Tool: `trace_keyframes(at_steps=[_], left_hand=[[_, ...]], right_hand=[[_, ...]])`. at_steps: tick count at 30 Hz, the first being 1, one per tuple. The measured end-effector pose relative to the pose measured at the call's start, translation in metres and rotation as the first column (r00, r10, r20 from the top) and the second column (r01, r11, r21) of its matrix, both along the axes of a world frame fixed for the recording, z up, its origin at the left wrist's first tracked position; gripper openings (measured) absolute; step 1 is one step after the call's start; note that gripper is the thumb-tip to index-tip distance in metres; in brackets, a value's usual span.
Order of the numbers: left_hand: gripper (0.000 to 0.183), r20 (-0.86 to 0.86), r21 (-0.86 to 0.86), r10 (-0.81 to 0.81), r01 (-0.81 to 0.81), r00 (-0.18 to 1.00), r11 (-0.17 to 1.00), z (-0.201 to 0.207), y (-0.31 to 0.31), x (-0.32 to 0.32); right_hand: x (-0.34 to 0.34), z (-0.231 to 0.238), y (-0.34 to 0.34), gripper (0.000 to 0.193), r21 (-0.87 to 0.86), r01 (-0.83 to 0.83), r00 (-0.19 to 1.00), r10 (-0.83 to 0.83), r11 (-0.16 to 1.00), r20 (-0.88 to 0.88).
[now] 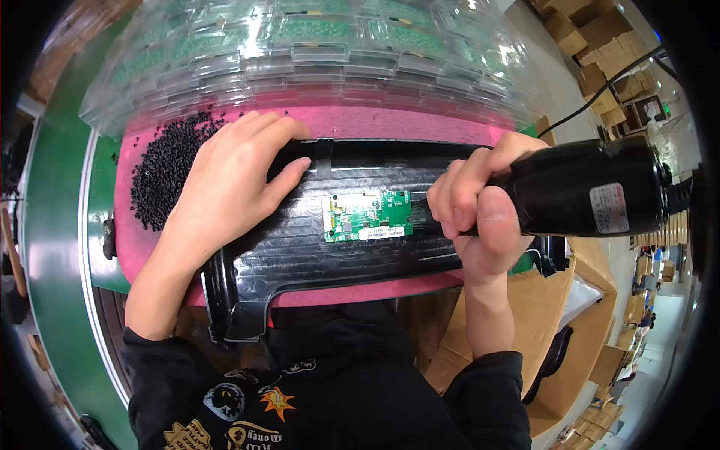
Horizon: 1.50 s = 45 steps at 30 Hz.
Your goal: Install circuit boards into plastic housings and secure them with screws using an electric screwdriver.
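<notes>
Black housing mid-frame, green board on it at centre. Right hand grips black power driver near its nose, likely for control. Left hand probably braces housing; can't tell if pinching. Small black parts upper left, presumably for reach.

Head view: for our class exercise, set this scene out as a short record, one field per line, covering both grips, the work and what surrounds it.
Left grip: over the left part of the black housing
Right grip: closed around a black corded tool
Tool direction: toward the right end of the green circuit board; contact unclear
Board position: on the housing
Mat: pink, beneath the housing
Small black pieces: heaped on the mat's left side
Clear plastic trays: stacked beyond the housing
Cardboard box: open, lower right
</notes>
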<state>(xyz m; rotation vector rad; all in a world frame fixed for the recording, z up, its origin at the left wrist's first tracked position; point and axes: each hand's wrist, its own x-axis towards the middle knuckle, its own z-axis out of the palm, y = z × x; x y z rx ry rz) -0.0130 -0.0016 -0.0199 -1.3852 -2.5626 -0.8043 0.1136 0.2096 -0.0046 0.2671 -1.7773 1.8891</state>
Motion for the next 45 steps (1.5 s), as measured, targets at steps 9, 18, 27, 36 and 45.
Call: trace_keyframes(at_steps=[9, 18, 27, 36, 45], left_hand=[[0.021, 0.142, -0.034, -0.137, 0.143, 0.98, 0.989, -0.001, -0.007, -0.007], [0.016, 0.134, -0.216, -0.258, 0.283, 0.957, 0.935, 0.008, -0.008, -0.002], [0.03, -0.07, 0.045, -0.112, 0.116, 0.991, 0.992, 0.058, -0.025, 0.05], [0.032, -0.32, 0.68, 0.786, -0.449, 0.529, 0.579, 0.018, -0.204, 0.024], [0.027, 0.663, 0.749, -0.009, -0.663, 0.749, -0.006, -0.02, -0.359, -0.012]], right_hand=[[-0.002, 0.01, 0.015, 0.021, -0.484, 0.085, 0.991, -0.025, 0.871, 0.128], [0.021, 0.039, 0.066, 0.018, -0.601, 0.346, 0.904, -0.087, 0.72, 0.418], [0.15, 0.087, 0.156, 0.051, -0.243, 0.464, 0.884, -0.462, 0.852, 0.071], [0.357, -0.006, 0.315, 0.042, 0.428, 0.904, -0.11, -0.953, 0.023, 0.284], [0.595, -0.194, 0.327, 0.043, 0.829, 0.533, -0.579, -0.641, 0.169, 0.503]])
